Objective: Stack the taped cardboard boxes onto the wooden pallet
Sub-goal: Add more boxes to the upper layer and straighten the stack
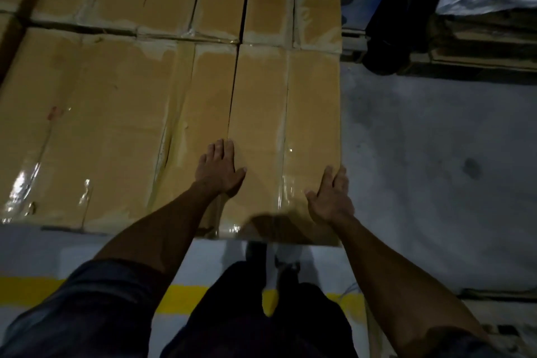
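In the head view I see a full layer of taped boxes, packed close together; the pallet under them is hidden. My left hand [220, 167] lies flat and open on the nearest box [261, 131], near the seam. My right hand [331, 196] lies open against its right edge, closed on nothing. I judge this box placed and only being squared. How many remain, I cannot tell.

We see our bare forearms below short dark blue-grey sleeves [96, 299], dark trousers [261, 322], and dark shoes [255, 253] blurred beneath.
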`<control>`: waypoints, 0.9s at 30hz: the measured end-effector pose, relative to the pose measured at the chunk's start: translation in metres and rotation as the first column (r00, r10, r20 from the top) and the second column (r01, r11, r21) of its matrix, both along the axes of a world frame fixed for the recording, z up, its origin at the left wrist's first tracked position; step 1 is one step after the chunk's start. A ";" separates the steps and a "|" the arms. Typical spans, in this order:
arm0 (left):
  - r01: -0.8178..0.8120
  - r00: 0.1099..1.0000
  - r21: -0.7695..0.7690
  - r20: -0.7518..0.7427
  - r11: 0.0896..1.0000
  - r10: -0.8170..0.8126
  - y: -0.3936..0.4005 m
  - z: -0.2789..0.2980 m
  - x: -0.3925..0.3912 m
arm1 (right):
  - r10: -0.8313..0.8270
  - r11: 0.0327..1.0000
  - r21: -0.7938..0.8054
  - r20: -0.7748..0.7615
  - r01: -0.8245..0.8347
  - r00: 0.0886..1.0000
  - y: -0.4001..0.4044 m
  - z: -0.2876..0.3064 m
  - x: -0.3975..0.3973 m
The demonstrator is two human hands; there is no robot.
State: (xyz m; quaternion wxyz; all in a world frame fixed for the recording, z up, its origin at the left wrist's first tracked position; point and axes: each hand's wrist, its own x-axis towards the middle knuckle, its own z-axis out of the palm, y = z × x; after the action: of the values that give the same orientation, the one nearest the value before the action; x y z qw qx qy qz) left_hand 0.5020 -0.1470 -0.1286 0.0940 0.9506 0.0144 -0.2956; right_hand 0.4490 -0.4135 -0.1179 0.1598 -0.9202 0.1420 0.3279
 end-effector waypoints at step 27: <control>0.025 0.986 -0.006 0.167 1.000 -0.024 0.009 -0.027 -0.143 | 0.258 0.966 -0.038 0.039 -0.257 0.965 -0.023 -0.033 -0.085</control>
State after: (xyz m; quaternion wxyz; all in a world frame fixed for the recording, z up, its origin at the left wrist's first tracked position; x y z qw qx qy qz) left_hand 0.3593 -0.1376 -0.1559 0.0953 0.9717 -0.0064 -0.2160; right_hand 0.3638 -0.4364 -0.1508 0.1040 -0.9402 0.0232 0.3236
